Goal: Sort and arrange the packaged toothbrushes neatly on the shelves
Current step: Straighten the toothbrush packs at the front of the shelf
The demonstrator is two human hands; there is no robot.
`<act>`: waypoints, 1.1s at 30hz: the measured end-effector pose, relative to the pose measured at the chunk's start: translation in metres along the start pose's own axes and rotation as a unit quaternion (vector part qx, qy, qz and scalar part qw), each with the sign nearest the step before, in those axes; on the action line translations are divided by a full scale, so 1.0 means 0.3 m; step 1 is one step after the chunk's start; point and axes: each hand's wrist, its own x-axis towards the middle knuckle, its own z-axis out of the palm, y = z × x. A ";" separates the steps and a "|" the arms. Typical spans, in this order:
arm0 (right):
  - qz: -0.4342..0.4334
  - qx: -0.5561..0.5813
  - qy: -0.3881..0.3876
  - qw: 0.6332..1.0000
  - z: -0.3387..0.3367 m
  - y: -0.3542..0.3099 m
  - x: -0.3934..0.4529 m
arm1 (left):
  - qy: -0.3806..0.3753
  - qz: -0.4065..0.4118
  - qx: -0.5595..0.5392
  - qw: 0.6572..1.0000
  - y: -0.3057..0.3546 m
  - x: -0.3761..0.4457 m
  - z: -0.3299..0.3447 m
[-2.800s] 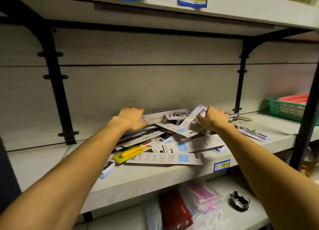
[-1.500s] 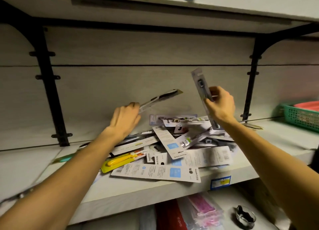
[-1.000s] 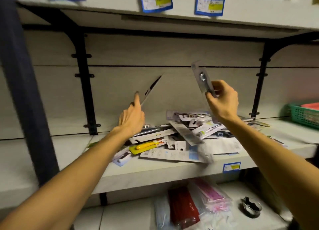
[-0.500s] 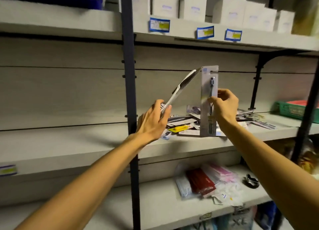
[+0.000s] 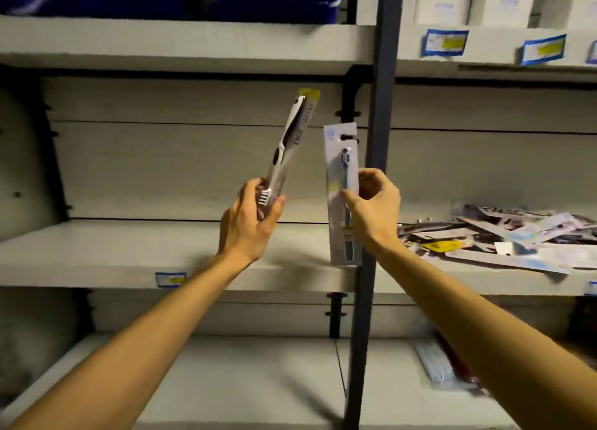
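The left hand point(image 5: 250, 218) grips a black-and-white toothbrush pack point(image 5: 292, 142) by its lower end, tilted; the right hand point(image 5: 371, 208) pinches a grey pack point(image 5: 341, 197) upright, both raised before the bare middle shelf point(image 5: 129, 248). The remaining heap point(image 5: 504, 242) lies on the right-hand bay. Best practice, seemingly: lay each pack flat and parallel (faces forward), keeping the two kinds apart.

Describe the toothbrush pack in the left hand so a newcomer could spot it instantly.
Find the dark vertical shelf post; two raised hands hold packs just left of it. The left hand grips the tilted pack by its lower end. Unlike the upright grey pack, it has a yellow top and a black-and-white brush, bristles down.
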 end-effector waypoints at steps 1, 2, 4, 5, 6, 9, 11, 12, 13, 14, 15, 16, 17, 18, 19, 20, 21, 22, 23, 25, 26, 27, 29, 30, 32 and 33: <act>0.000 0.008 -0.017 1.000 0.076 0.015 -0.007 | 0.014 -0.018 0.026 0.999 -0.063 0.001 -0.034; 0.002 0.015 -0.033 0.999 0.152 0.033 -0.012 | 0.030 -0.033 0.056 0.997 -0.127 0.004 -0.065; 0.018 0.030 -0.065 0.997 0.298 0.071 -0.009 | 0.054 -0.057 0.126 0.989 -0.253 0.015 -0.122; 0.034 0.038 -0.087 0.995 0.367 0.093 0.001 | 0.057 -0.073 0.161 0.983 -0.313 0.026 -0.151; 0.054 0.046 -0.113 0.991 0.433 0.116 0.014 | 0.051 -0.092 0.192 0.976 -0.370 0.040 -0.179; 0.114 0.053 -0.163 0.979 0.606 0.197 0.059 | -0.016 -0.161 0.292 0.943 -0.528 0.093 -0.258; 0.140 0.038 -0.187 0.972 0.707 0.248 0.095 | -0.057 -0.202 0.345 0.915 -0.612 0.128 -0.304; 0.154 0.031 -0.200 0.967 0.753 0.271 0.116 | -0.072 -0.210 0.369 0.902 -0.649 0.139 -0.322; 0.170 0.026 -0.212 0.962 0.799 0.294 0.137 | -0.084 -0.208 0.395 0.891 -0.685 0.147 -0.337; 0.186 0.022 -0.222 0.957 0.844 0.319 0.158 | -0.094 -0.204 0.420 0.879 -0.718 0.153 -0.351; 0.200 0.013 -0.229 0.953 0.888 0.342 0.174 | -0.106 -0.200 0.440 0.869 -0.749 0.157 -0.362; 0.213 0.003 -0.234 0.949 0.930 0.361 0.183 | -0.119 -0.198 0.457 0.859 -0.776 0.160 -0.372; 0.226 -0.006 -0.241 0.944 0.970 0.376 0.185 | -0.132 -0.195 0.472 0.849 -0.801 0.162 -0.381; 0.236 -0.014 -0.251 0.939 1.010 0.390 0.181 | -0.146 -0.190 0.490 0.838 -0.825 0.167 -0.389; 0.243 -0.024 -0.266 0.933 1.048 0.404 0.174 | -0.163 -0.186 0.509 0.825 -0.850 0.174 -0.396; 0.248 -0.039 -0.282 0.926 1.084 0.416 0.166 | -0.184 -0.184 0.527 0.809 -0.874 0.183 -0.402; 0.243 -0.064 -0.299 0.921 1.115 0.431 0.159 | -0.208 -0.184 0.542 0.793 -0.897 0.193 -0.408; 0.217 -0.112 -0.319 0.916 1.142 0.449 0.153 | -0.229 -0.183 0.554 0.779 -0.923 0.202 -0.411; 0.169 -0.182 -0.350 0.903 1.162 0.465 0.147 | -0.242 -0.177 0.565 0.769 -0.949 0.210 -0.414; 0.065 -0.313 -0.427 0.846 1.193 0.487 0.117 | -0.248 -0.140 0.578 0.765 -0.992 0.225 -0.419; 0.038 -0.353 -0.460 0.814 1.205 0.497 0.092 | -0.246 -0.111 0.579 0.770 -1.014 0.230 -0.425; 0.022 -0.380 -0.480 0.791 1.218 0.506 0.067 | -0.245 -0.077 0.570 0.780 -1.040 0.231 -0.431; 0.006 -0.417 -0.482 0.771 1.248 0.516 0.019 | -0.262 -0.011 0.505 0.822 -1.104 0.227 -0.442; 0.008 -0.427 -0.473 0.771 1.263 0.515 0.002 | -0.285 0.002 0.456 0.843 -1.138 0.219 -0.446; 0.015 -0.440 -0.457 0.772 1.291 0.504 -0.021 | -0.360 -0.009 0.368 0.857 -1.188 0.195 -0.450; 0.021 -0.448 -0.454 0.770 1.305 0.498 -0.028 | -0.398 -0.025 0.337 0.853 -1.203 0.183 -0.452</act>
